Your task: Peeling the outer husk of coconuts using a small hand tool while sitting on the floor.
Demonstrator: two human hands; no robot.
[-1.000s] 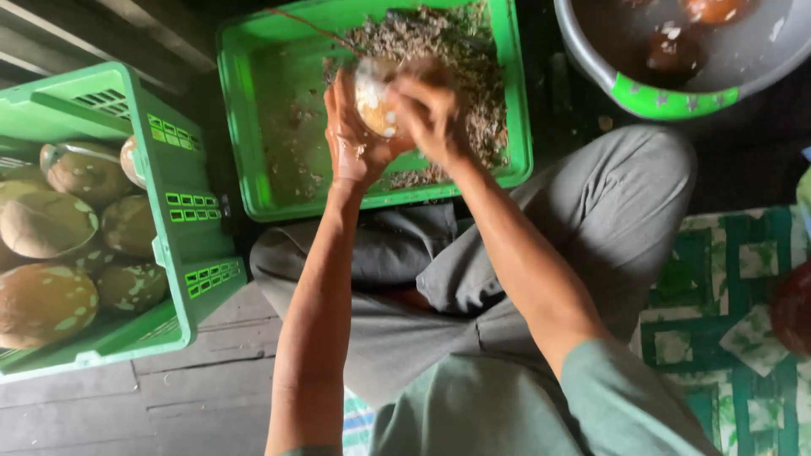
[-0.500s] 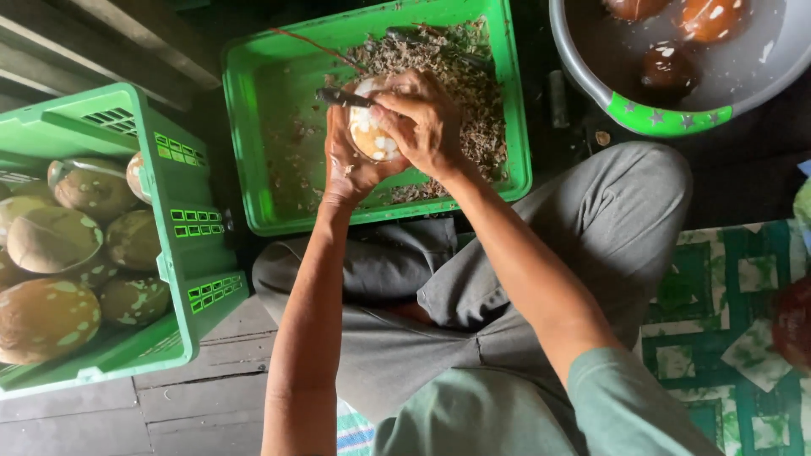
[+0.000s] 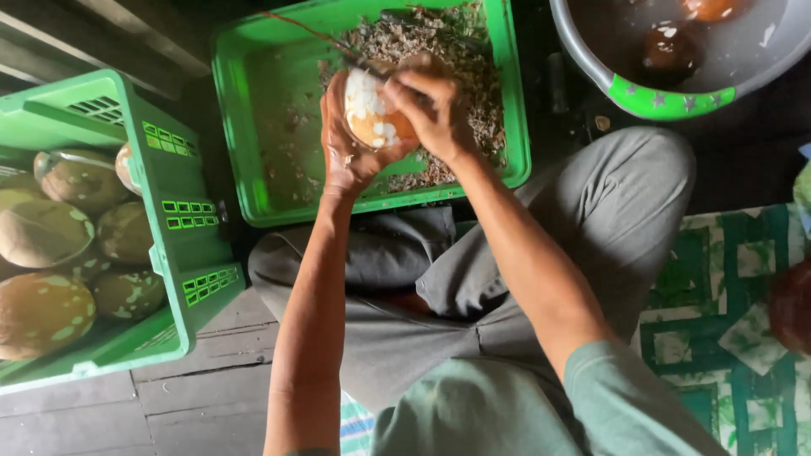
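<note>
Right over the middle green crate (image 3: 253, 160), both hands work on one round coconut (image 3: 376, 114) — brown at the bottom, scraped white across the top. The left hand (image 3: 346, 152) cups it from below and from the left, fingers curled up around its side so the nut sits firmly in the palm. The right hand (image 3: 431, 105) is closed around the handle of a thin dark blade (image 3: 363, 62), whose tip lies against the upper white part of the coconut; how much of the blade is hidden by the fingers cannot be told. Beneath the hands, the crate's right half is heaped with pale brown shavings (image 3: 473, 76), while its left half shows bare green floor with a few scraps. To the left stands a second green crate (image 3: 182, 211), tilted and filled with larger brownish-green coconuts (image 3: 42, 312) blotched with pale patches. At upper right sits a grey basin (image 3: 667, 97) with a green-patched rim, holding a couple of dark peeled nuts (image 3: 667, 51) — well apart from the hands
</note>
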